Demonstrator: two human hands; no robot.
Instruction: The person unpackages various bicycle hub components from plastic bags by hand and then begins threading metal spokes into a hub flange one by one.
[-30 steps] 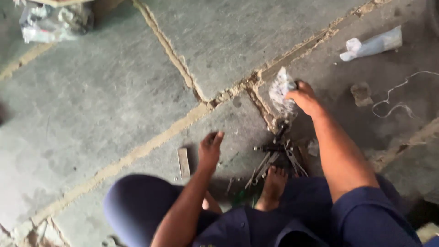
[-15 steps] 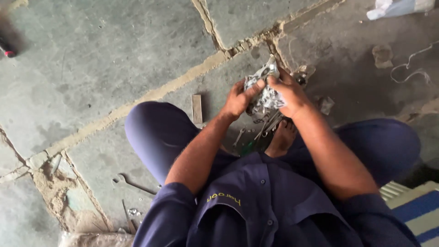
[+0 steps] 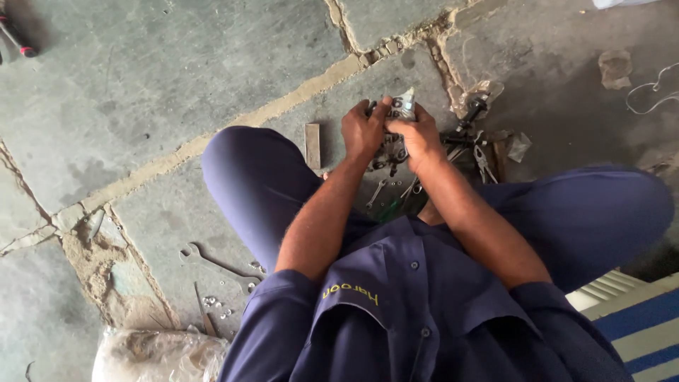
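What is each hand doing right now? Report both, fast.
Left hand: closed on the small metal part.
Right hand: closed on the same part, fingers pinching the crinkled silvery packet at its top.

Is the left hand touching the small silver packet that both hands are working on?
Touching. In the head view, the left hand has fingers on the silver packet, opposite the right hand.

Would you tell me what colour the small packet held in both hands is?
The small packet looks silvery grey, seen in the head view.
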